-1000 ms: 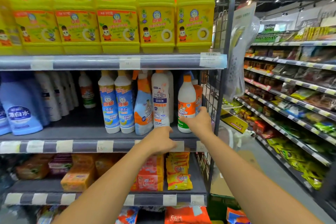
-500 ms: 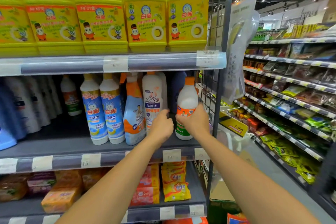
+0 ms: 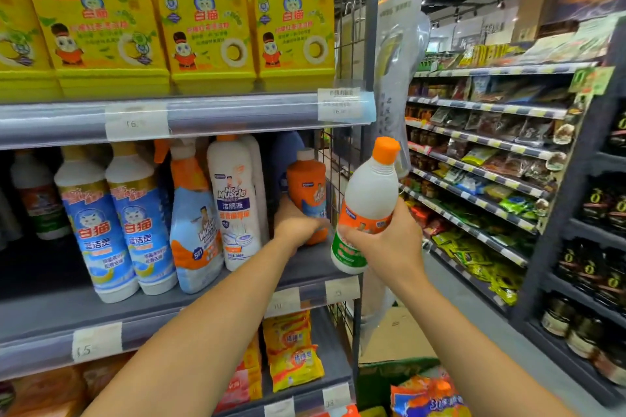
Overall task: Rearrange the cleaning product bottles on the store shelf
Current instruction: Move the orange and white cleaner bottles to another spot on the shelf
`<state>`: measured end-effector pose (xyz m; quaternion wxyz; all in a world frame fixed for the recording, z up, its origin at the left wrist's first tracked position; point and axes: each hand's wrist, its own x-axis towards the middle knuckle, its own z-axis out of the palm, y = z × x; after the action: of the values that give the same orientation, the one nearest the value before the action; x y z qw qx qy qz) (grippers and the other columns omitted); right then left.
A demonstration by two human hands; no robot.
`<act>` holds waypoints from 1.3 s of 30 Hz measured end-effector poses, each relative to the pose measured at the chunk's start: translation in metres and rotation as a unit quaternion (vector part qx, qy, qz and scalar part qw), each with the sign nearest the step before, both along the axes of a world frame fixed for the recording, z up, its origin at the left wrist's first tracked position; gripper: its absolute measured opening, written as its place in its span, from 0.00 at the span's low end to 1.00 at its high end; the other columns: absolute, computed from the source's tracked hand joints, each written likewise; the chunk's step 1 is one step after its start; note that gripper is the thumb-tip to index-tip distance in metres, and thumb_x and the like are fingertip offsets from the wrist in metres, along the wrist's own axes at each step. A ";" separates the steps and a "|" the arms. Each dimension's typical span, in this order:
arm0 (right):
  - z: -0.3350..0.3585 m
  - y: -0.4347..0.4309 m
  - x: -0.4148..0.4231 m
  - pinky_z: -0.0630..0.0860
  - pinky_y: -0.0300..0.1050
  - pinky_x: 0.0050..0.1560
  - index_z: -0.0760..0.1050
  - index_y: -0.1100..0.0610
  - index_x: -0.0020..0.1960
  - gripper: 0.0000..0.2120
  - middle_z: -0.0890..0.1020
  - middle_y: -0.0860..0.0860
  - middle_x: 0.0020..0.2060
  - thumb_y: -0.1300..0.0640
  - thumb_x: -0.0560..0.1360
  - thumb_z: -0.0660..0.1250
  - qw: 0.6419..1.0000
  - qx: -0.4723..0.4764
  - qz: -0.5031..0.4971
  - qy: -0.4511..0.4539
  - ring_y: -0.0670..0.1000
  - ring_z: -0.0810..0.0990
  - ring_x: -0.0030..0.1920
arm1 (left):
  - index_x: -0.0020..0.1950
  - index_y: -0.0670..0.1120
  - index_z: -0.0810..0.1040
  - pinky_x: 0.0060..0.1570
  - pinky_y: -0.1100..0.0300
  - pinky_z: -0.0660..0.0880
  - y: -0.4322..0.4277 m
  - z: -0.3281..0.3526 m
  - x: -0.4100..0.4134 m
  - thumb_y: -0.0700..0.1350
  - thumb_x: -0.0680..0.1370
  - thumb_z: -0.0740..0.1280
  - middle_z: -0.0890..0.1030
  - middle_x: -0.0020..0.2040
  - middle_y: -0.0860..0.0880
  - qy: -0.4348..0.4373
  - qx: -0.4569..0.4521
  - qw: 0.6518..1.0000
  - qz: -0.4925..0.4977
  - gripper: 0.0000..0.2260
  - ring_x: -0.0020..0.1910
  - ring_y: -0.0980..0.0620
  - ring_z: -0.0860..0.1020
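White plastic, orange cap: grips this white bottle (image 3: pixel 371 189) in r. hand (image 3: pixel 389 244), fingers and thumb clamped round its lower half, over the orange-and-green label. Holds it clear of the shelving, out in front of the wire side panel (image 3: pixel 343 44), cap tipped a bit to the right, base near the front lip of the mid shelf (image 3: pixel 50 311) at its right end, not resting on it.

Reaches l. hand (image 3: pixel 296 225) into that same right end and wraps it round the lower part of an orange bottle (image 3: pixel 306 186) w/ white cap; fingers curled across its front, thumb hidden behind the hand. Has that bottle about upright, just beside the panel; can't tell whether base sits on the board.

Left of it, same level: tall white Mr Muscle bottle (image 3: pixel 233 200), then a blue-and-orange spray bottle (image 3: pixel 194 230) touching it, then two blue-label bottles (image 3: pixel 101 237) side by side at the front edge. Further back and left, more bottles, too dark and blurred to read.

Up top: yellow jugs (image 3: pixel 203 27) w/ moulded handles, packed tight in a row. Down below: yellow and orange packets (image 3: pixel 291 352) at the right end. Off to the right: aisle shelves (image 3: pixel 491 162) w/ bagged goods and dark jars.
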<state>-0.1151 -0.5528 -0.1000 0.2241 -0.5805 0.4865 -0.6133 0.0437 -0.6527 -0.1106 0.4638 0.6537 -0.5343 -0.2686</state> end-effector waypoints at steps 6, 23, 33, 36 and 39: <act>-0.006 0.008 -0.023 0.71 0.22 0.32 0.71 0.40 0.47 0.24 0.80 0.36 0.39 0.53 0.58 0.81 0.999 0.006 -0.030 0.029 0.27 0.77 0.42 | 0.46 0.54 0.72 0.52 0.55 0.79 -0.011 -0.029 -0.004 0.47 0.55 0.82 0.83 0.55 0.47 0.035 -0.013 0.999 0.027 0.26 0.49 0.48 0.80; -0.012 0.046 -0.034 0.70 0.31 0.33 0.69 0.40 0.46 0.25 0.80 0.39 0.39 0.45 0.55 0.78 0.998 0.037 -0.033 0.042 0.37 0.79 0.38 | 0.47 0.55 0.76 0.43 0.56 0.81 0.093 0.016 0.004 0.46 0.54 0.83 0.84 0.46 0.54 0.014 -0.033 0.994 -0.103 0.26 0.45 0.54 0.82; -0.014 0.091 -0.005 0.75 0.35 0.34 0.76 0.45 0.44 0.17 0.83 0.42 0.36 0.46 0.56 0.74 0.992 0.056 0.111 -0.002 0.39 0.82 0.36 | 0.49 0.50 0.80 0.36 0.60 0.81 0.227 0.003 0.044 0.46 0.48 0.82 0.87 0.41 0.52 0.087 -0.001 0.995 -0.056 0.30 0.40 0.54 0.85; -0.017 0.107 0.017 0.79 0.40 0.36 0.78 0.47 0.43 0.15 0.85 0.45 0.36 0.50 0.59 0.78 0.981 0.094 0.170 -0.028 0.43 0.84 0.37 | 0.48 0.50 0.80 0.33 0.63 0.80 0.262 0.000 0.066 0.42 0.51 0.82 0.87 0.41 0.53 0.107 0.003 0.994 -0.036 0.27 0.40 0.54 0.85; -0.020 0.125 0.042 0.80 0.43 0.36 0.81 0.50 0.43 0.13 0.86 0.46 0.37 0.53 0.60 0.79 0.961 0.134 0.234 -0.061 0.46 0.85 0.36 | 0.50 0.49 0.80 0.35 0.62 0.81 0.293 -0.003 0.091 0.41 0.52 0.82 0.87 0.42 0.52 0.119 0.005 0.993 0.000 0.28 0.40 0.53 0.85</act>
<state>-0.0731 -0.4275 -0.1200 0.4664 -0.6044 0.4001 -0.5071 0.1349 -0.3599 -0.1134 0.5211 0.6194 -0.4737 -0.3471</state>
